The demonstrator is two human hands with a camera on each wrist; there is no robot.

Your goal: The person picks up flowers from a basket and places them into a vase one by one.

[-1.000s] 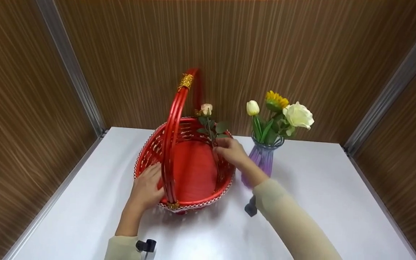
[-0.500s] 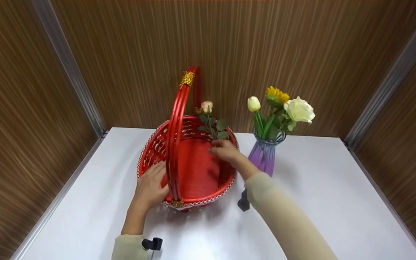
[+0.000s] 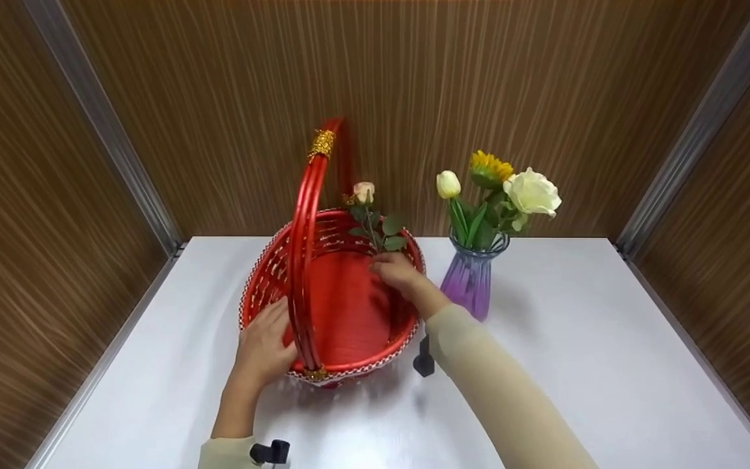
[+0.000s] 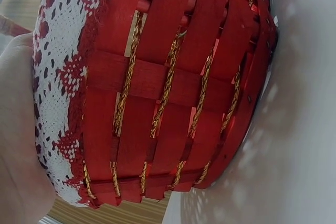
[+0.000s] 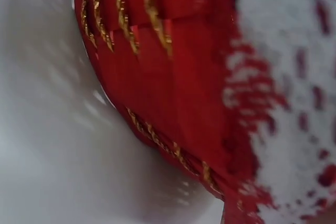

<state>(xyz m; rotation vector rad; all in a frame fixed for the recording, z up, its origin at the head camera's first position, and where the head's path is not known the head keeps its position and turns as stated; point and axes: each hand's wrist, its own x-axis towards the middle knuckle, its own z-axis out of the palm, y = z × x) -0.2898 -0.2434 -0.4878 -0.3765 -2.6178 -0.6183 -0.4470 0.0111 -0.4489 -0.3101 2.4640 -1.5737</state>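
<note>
A red woven basket point(image 3: 349, 312) with a tall arched handle and white lace trim stands on the white table. My left hand point(image 3: 263, 345) grips its near left rim, fingers reaching over into the basket. The left wrist view shows the palm beside the lace trim point(image 4: 58, 98). Over the basket's right side, my right hand point(image 3: 398, 270) pinches the stem of a pale pink rose point(image 3: 363, 193). The rose leans upright at the far rim, with green leaves below the bloom; its lower stem is hidden by the hand. Close up, the right wrist view shows the basket's outer side point(image 5: 173, 87).
Just right of the basket stands a purple glass vase point(image 3: 469, 280) holding a white tulip point(image 3: 448, 185), a yellow sunflower point(image 3: 491, 168) and a large cream rose point(image 3: 532, 192). Wood-grain panels point(image 3: 401, 98) enclose the table point(image 3: 564, 339) at the back and sides.
My right forearm has swung left toward the basket, uncovering the vase's base, while the hand keeps the rose. The left hand stays on the rim. The head view has shifted slightly.
</note>
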